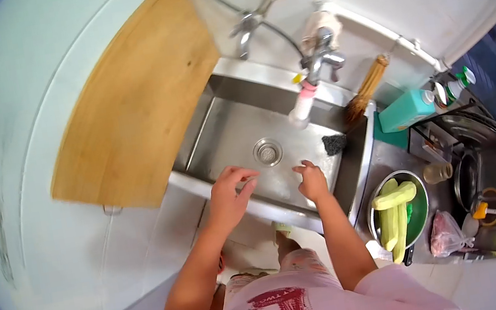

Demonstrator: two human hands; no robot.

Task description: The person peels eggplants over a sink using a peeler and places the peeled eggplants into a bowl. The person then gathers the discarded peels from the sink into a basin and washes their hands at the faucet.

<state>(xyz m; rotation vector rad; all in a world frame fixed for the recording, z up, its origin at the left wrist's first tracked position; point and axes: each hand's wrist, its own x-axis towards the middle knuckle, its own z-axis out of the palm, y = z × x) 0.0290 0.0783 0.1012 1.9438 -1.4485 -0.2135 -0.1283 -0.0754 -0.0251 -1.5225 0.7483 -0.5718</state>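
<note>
My left hand (232, 190) hovers over the front edge of the steel sink (225, 136), thumb and fingers apart, with nothing in it. Across from it, my right hand (312, 182) is above the basin's front right part, fingers loosely bent and partly spread, holding nothing that I can see. Between and beyond the hands lies the round drain strainer (267, 152). A dark scouring pad (334, 144) rests in the sink's right side, near my right hand. The faucet (323, 55), with a pink and white spout extension (304, 107), reaches over the basin; no water stream is visible.
A large wooden board (129, 102) leans at the left. A bundled brush (370, 87) stands by the sink's back right corner. To the right are a bowl (426, 208) with peeled pale-green vegetables (391, 217), a turquoise bottle (406, 110), a bag of meat (445, 234) and pan lids (471, 129).
</note>
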